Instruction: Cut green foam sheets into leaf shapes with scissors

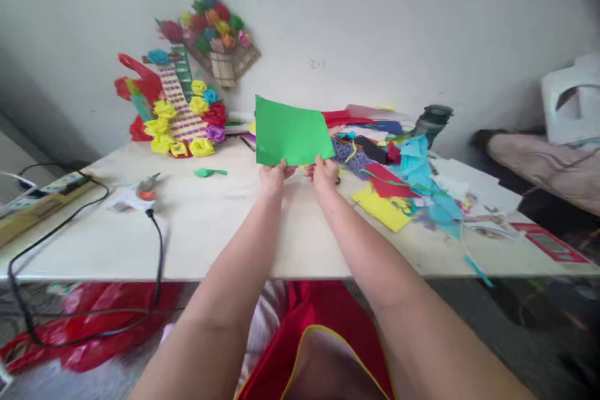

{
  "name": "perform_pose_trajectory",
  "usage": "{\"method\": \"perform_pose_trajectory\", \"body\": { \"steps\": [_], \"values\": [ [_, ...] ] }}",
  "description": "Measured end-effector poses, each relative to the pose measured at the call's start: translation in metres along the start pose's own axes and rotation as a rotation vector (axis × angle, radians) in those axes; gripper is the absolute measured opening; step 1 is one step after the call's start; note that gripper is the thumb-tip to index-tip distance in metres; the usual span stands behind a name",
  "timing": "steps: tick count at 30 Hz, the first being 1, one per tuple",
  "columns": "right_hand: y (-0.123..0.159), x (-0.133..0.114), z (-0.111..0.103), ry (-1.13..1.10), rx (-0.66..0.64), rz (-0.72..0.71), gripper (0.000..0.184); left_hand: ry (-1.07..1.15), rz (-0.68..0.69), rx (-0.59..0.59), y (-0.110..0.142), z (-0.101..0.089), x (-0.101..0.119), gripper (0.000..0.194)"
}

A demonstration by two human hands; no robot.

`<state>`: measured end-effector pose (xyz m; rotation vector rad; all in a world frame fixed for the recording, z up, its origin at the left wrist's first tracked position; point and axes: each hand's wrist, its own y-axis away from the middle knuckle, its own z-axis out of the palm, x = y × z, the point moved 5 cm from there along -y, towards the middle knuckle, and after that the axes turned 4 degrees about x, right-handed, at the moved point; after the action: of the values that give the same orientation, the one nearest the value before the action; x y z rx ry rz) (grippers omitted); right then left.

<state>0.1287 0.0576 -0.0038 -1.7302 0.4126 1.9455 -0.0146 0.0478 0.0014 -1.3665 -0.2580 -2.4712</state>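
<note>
A green sheet of paper is held up above the pale table, tilted with its lower edge toward me. My left hand pinches that lower edge near the left corner. My right hand pinches the same edge just to the right. Both hands are closed on the sheet and sit close together over the middle of the table.
A heap of coloured paper scraps covers the right side. Paper-flower crafts lean on the wall at the back left. A glue gun with a black cord lies at the left. A small green scrap lies nearby.
</note>
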Motion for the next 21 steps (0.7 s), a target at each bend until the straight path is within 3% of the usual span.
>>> {"method": "perform_pose_trajectory", "body": {
  "steps": [11,21],
  "values": [
    [-0.0008,0.0016,0.0019,-0.116,-0.053,0.057,0.031,0.019,-0.033,0.026,-0.0018,-0.0036,0.0019,0.029],
    [-0.0089,0.0071,-0.0014,-0.199,0.005,0.091,0.029,0.045,-0.03,0.025,-0.0053,-0.0073,0.0025,0.022]
  ]
}}
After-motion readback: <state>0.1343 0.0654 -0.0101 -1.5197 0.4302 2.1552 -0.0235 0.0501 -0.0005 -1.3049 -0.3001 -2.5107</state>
